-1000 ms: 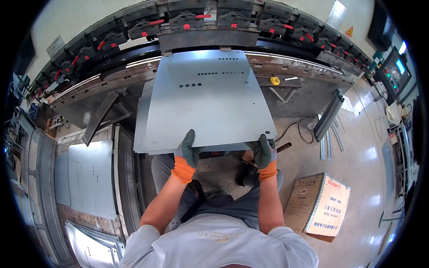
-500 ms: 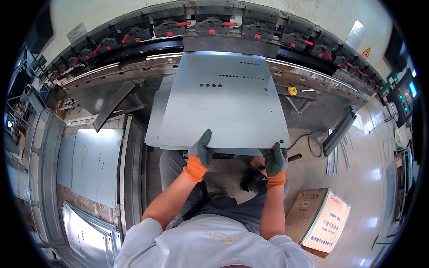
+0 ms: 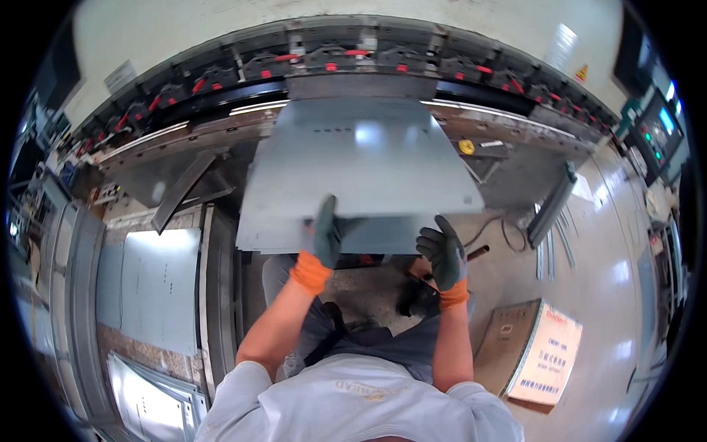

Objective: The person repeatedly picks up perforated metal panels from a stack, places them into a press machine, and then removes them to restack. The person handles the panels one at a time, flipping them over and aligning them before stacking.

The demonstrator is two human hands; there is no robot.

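Note:
A large grey metal sheet [image 3: 361, 158] lies with its far edge in the long press machine [image 3: 368, 81] and its near part tilted up toward me. My left hand [image 3: 322, 239], in a grey and orange glove, grips the sheet's near edge, thumb on top. My right hand [image 3: 443, 256], gloved the same way, is at the near right edge with its fingers apart, fingertips touching the sheet. A darker strip of the sheet [image 3: 368, 237] runs between my two hands.
Red clamps [image 3: 346, 55] line the machine's upper beam. Flat grey sheets [image 3: 151, 287] are stacked on the left. A cardboard box [image 3: 534, 353] stands on the shiny floor at lower right, a control panel [image 3: 659, 129] at far right, and a cable [image 3: 501, 228] by the machine's foot.
The sheet has moved farther into the machine and its near edge has risen. My right hand has loosened from a grip to spread fingers; my left hand still holds the edge.

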